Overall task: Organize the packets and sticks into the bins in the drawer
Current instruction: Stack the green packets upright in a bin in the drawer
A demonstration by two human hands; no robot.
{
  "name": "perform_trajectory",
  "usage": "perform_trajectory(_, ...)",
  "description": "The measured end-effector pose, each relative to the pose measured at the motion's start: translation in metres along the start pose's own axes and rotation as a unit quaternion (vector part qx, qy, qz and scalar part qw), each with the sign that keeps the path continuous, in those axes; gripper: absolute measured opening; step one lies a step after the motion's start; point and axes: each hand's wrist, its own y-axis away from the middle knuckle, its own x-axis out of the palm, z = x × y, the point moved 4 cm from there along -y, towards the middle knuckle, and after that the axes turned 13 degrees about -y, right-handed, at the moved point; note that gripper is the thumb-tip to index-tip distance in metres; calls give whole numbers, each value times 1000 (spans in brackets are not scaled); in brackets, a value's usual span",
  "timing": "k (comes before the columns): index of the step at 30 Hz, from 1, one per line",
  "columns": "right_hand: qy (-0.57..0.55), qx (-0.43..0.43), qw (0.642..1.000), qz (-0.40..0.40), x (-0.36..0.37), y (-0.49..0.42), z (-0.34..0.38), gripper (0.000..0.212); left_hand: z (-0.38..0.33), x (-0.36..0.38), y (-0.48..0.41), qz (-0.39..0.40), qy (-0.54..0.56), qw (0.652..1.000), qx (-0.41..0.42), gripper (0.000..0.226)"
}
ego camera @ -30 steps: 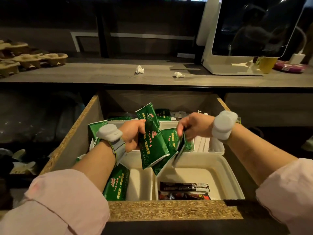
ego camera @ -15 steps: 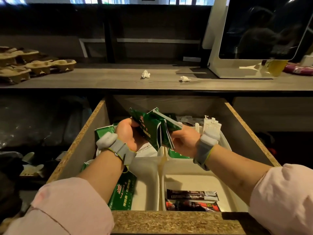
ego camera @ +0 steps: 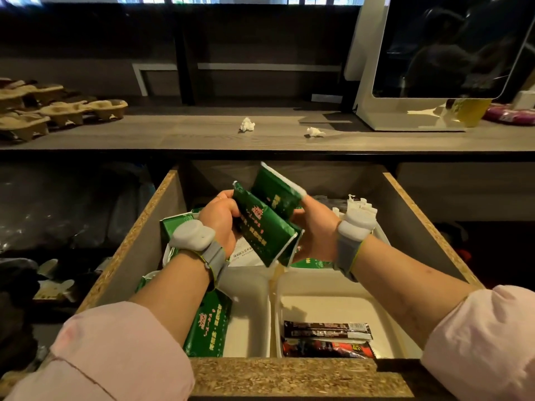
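Note:
Both hands hold a bunch of green packets (ego camera: 265, 224) above the middle of the open drawer (ego camera: 289, 377). My left hand (ego camera: 221, 219) grips their left side, my right hand (ego camera: 314, 227) their right side. Under the hands stand white bins: the near left bin (ego camera: 249, 319) has a green packet (ego camera: 208, 328) at its left, and the near right bin (ego camera: 327, 287) holds two dark sticks (ego camera: 327, 338). More green packets (ego camera: 173, 227) lie in the back left. White sticks (ego camera: 360, 206) stand behind my right wrist.
Above the drawer runs a wooden counter (ego camera: 173, 134) with two crumpled paper bits (ego camera: 247, 124), cardboard cup carriers (ego camera: 58, 110) at the left and a white screen stand (ego camera: 405, 117) at the right. The drawer's chipboard sides (ego camera: 136, 230) flank my arms.
My hands came together and rose with the green packets, gathering them into one bunch. The view has tilted up slightly.

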Motion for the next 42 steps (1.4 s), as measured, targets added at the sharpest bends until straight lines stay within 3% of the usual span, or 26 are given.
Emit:
perform_trajectory(2, 26, 8, 1000, 3, -1, 0, 4, 75, -3, -1, 2, 6, -66, 997, 43, 33)
perform_trajectory(4, 52, -17, 999, 0, 0, 5, 14, 75, -8, -2, 4, 14, -132, 988, 84, 31)
perform_trajectory(6, 100, -42, 994, 18, 2, 11, 26, 67, -10, -3, 3, 13, -187, 977, 101, 31)
perform_trajectory(8, 198, -66, 978, 17, 12, 19, 31, 45, -9, -1, 3, 17, -207, 973, 97, 31)
perform_trajectory(11, 281, -148, 946, -62, 18, 17, 30, 23, -5, -2, 0, -9, -103, 993, 53, 34)
perform_trajectory(13, 186, -157, 969, -48, 20, 12, 16, 19, -1, -10, -8, -61, 9, 998, 13, 38)
perform_trajectory(15, 62, -119, 990, -38, 22, 9, 4, 29, 5, -18, -17, -114, 88, 989, -15, 40)
perform_trajectory(18, -61, -43, 996, 42, 27, 6, -7, 54, 12, -22, -25, -153, 125, 980, -34, 41)
perform_trajectory(20, -79, -13, 990, 113, 36, 12, -8, 65, 14, -21, -22, -152, 125, 980, -33, 43)
perform_trajectory(22, -54, -10, 988, 142, 45, 18, -11, 54, 11, -16, -16, -135, 120, 983, -25, 44)
perform_trajectory(24, -3, -43, 993, 110, 53, 22, -14, 21, 6, -8, -7, -129, 103, 986, -40, 40)
perform_trajectory(25, 8, -66, 994, 82, 55, 21, -14, 18, 2, -5, -3, -125, 85, 987, -47, 31)
perform_trajectory(27, 26, -111, 993, 36, 57, 21, -13, 35, -3, -4, 4, -87, 41, 991, -90, 13)
perform_trajectory(29, 55, -155, 986, 16, 57, 22, -9, 51, -5, -7, 14, 10, 10, 988, -156, 35)
perform_trajectory(31, 95, -164, 981, 46, 59, 24, -14, 59, -7, -7, 27, 149, 6, 973, -175, 60)
perform_trajectory(33, 141, -115, 978, 105, 61, 27, -23, 63, -3, -7, 37, 245, -24, 953, -180, 56)
perform_trajectory(37, 160, 45, 971, 174, 50, 31, -28, 46, 20, -26, 49, 300, -43, 935, -181, 24)
perform_trajectory(39, 206, 79, 961, 166, 44, 28, -32, 38, 35, -36, 53, 303, -96, 930, -185, 10)
perform_trajectory(42, 282, 109, 942, 144, 47, 27, -50, 34, 50, -37, 56, 277, -209, 921, -178, 10)
